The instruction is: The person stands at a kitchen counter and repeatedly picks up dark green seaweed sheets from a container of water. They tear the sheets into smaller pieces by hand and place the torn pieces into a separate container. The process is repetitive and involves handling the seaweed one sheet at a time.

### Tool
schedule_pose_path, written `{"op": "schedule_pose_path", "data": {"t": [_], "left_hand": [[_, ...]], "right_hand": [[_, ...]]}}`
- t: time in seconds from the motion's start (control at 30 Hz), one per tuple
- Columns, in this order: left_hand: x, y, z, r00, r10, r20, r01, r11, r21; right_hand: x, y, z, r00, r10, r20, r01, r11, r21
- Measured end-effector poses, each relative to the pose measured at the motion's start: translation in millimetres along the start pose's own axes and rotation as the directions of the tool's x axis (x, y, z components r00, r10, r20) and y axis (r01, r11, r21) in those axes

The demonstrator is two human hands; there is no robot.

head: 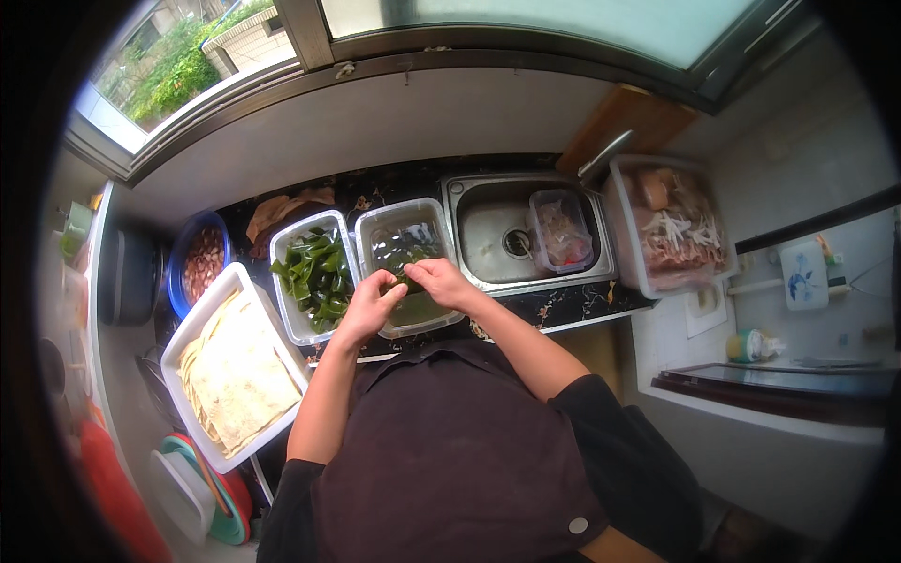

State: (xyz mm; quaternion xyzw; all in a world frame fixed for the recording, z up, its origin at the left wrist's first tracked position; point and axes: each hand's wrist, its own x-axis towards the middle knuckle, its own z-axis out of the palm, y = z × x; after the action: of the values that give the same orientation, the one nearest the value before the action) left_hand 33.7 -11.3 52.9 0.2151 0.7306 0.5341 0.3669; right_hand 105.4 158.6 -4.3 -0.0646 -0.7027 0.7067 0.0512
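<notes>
My left hand (372, 302) and my right hand (438, 280) meet over the near part of a clear plastic tub (363, 243) of water. Pinched between the fingers of both is a small dark green piece that looks like kelp; my fingers partly hide it. More dark green pieces lie under the water in the tub. Directly to the left, a second tub (279, 246) holds a heap of glossy green kelp pieces (318, 274), some of them in knots.
A steel sink (486, 243) with a lidded plastic box (561, 229) adjoins the tubs. Right of it stands a large tub (628, 232) of meat. At left are a white bin (278, 352) of pale, folded sheets and a blue bowl (174, 271) of reddish pieces. A wooden board (619, 127) leans behind.
</notes>
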Motion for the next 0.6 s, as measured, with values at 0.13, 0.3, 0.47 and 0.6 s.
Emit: {"op": "schedule_pose_path", "data": {"t": [0.13, 0.3, 0.47, 0.6], "left_hand": [[1, 10, -9, 0.996, 0.001, -0.086, 0.018, 0.974, 0.227], [-4, 6, -36, 0.995, -0.096, -0.006, 0.093, 0.98, -0.173], [-17, -8, -66, 0.978, -0.055, -0.2, -0.082, 0.784, -0.615], [-20, -26, -104, 0.875, -0.128, -0.468, -0.227, 0.745, -0.627]], "right_hand": [[0, 8, -7, 0.967, -0.006, -0.253, -0.023, 0.993, -0.113], [2, -8, -12, 0.959, -0.142, -0.244, 0.093, 0.975, -0.201], [30, -54, 8, 0.997, -0.044, -0.069, 0.045, 0.999, 0.015], [55, -26, 3, 0.992, 0.126, 0.023, -0.12, 0.974, -0.194]]}}
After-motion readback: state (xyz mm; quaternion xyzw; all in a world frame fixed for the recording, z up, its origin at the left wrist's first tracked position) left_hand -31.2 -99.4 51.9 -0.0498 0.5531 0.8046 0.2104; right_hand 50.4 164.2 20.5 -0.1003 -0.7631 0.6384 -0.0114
